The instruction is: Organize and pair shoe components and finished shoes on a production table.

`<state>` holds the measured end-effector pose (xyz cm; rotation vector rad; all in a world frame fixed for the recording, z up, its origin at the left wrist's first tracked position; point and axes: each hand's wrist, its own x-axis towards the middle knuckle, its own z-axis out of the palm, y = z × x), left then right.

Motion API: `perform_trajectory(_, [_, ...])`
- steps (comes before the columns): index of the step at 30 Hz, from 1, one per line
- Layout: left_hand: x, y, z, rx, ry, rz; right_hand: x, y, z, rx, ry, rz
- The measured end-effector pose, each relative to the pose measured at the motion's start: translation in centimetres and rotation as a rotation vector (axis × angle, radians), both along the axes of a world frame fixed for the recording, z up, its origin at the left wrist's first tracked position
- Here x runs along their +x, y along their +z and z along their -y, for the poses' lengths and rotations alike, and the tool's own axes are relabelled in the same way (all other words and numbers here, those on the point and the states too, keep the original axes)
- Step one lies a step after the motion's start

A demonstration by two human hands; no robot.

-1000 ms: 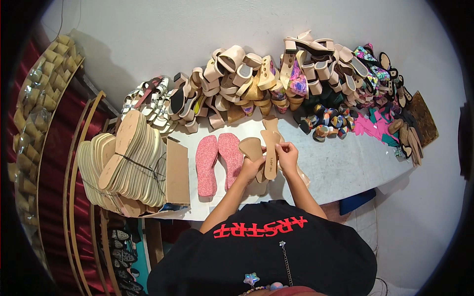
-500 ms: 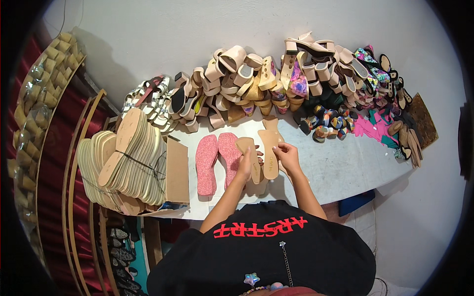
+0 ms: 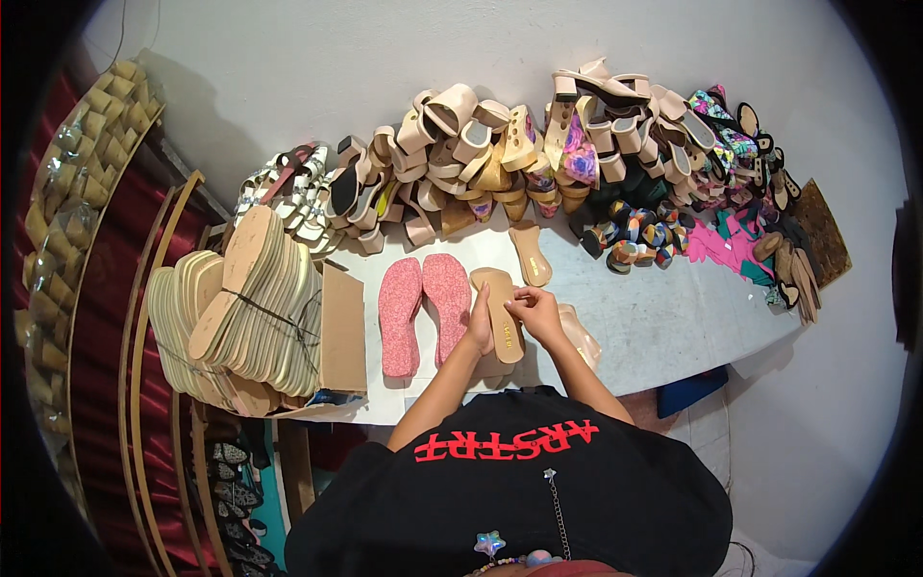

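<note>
A tan shoe insole [image 3: 499, 310] with small gold lettering is held upright lengthwise over the table. My left hand [image 3: 480, 323] is closed round its left edge, thumb on the face. My right hand [image 3: 535, 313] pinches at its right edge; whether a second insole lies behind it cannot be seen. Just left of my left hand lie two pink speckled soles [image 3: 400, 317], side by side. Beyond my hands another tan insole [image 3: 531, 254] rests on the table. A glossy beige piece [image 3: 580, 338] is partly hidden under my right forearm.
At left, tied stacks of insoles [image 3: 260, 308] stand beside an open cardboard box [image 3: 343, 332]. Heaped sandals [image 3: 452, 144] line the wall at the back. Pink fabric scraps [image 3: 721, 252] lie far right on the pale table [image 3: 663, 327].
The two insoles held apart, one in each hand, now appear as one, brought together in my left hand. My right hand has moved left, and the insole lying beyond shows more fully.
</note>
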<state>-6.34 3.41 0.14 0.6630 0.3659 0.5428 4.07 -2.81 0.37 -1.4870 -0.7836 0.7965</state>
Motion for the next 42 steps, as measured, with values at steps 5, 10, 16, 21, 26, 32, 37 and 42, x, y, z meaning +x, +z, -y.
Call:
perform_trajectory(5, [0.3,0.7,0.3,0.015,-0.088,-0.018,-0.3,-0.4,-0.2,0.016,-0.034,0.026])
perform_trajectory(10, [0.4,-1.0,0.1,0.092,-0.058,-0.181,-0.8,0.2,0.1,-0.065,-0.106,0.203])
perform_trajectory(16, [0.4,-1.9,-0.1,0.177,-0.069,-0.459,-0.3,1.8,0.7,0.001,-0.163,0.611])
perform_trajectory(21, [0.3,-2.5,0.4,0.373,-0.338,-0.597,0.3,0.6,0.7,0.196,0.125,0.65])
perform_trajectory(26, [0.3,-2.8,1.0,0.373,-0.301,-0.641,0.5,-1.9,1.0,0.242,0.092,0.564])
perform_trajectory(32, [-0.6,-2.6,-0.5,0.115,-0.095,-0.616,6.9,-5.0,5.4,-0.471,-0.062,0.564])
perform_trajectory(37, [0.1,-4.6,0.3,-0.044,-0.117,-0.671,4.8,-4.7,8.8,-0.777,-0.095,0.84])
perform_trajectory(42, [2.5,-4.2,2.6,-0.049,-0.163,-0.629,5.8,-6.7,9.2,-0.557,-0.188,0.777])
